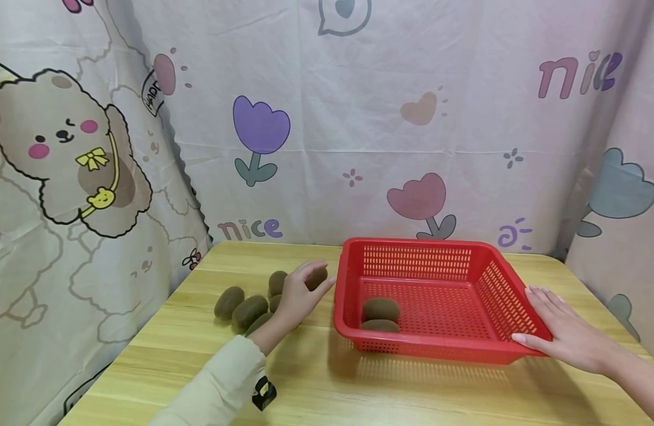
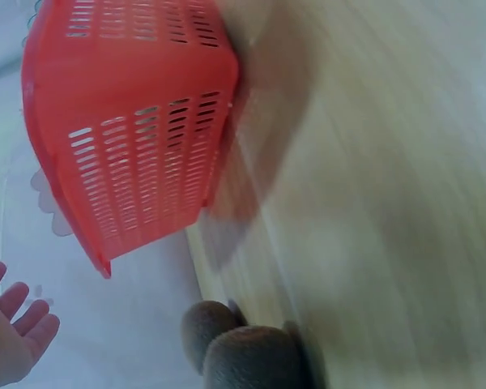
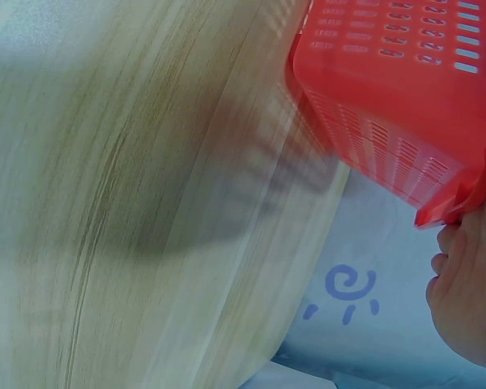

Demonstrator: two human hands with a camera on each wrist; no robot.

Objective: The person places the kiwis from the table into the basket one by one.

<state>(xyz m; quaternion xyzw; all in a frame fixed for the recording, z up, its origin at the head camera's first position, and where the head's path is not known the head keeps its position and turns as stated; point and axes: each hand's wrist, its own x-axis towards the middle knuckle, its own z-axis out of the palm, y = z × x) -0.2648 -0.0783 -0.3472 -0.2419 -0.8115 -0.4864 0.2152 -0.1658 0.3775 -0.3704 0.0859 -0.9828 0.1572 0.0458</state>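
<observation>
Left hand point(image 1: 296, 297) empty, fingers parted, near loose kiwis point(image 1: 250, 312), right hand's point(image 1: 570, 336) straight fingers on basket point(image 1: 444, 341), two kiwis point(image 1: 381, 309) inside, curtain point(image 1: 337, 118) behind worktop point(image 1: 358, 390)

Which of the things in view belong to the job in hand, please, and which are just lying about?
Apparently part of the job:
red basket
two kiwis inside it
loose kiwis to its left
left hand, near the loose kiwis
right hand, on the basket

Just surroundings:
wooden table
patterned cloth behind
</observation>
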